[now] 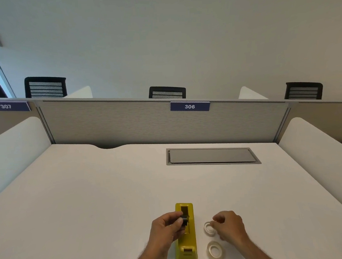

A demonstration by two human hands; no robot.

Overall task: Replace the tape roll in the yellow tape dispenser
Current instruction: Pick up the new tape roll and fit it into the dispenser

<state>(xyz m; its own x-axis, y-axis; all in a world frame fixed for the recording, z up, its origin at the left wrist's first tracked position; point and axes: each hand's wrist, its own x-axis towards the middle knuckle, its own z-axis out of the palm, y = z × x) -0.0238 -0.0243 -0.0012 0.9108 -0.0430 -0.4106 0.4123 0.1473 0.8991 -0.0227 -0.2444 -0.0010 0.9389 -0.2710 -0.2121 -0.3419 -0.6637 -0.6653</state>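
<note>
Yellow dispenser [185,243] w/ empty slot; black spool [184,220] in left hand [166,227].

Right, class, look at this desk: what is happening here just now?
A person is refilling a yellow tape dispenser on a white desk. The left hand holds the black spool over the dispenser's open slot. The right hand is at the farther tape roll; a nearer tape roll lies beside the dispenser.
</note>
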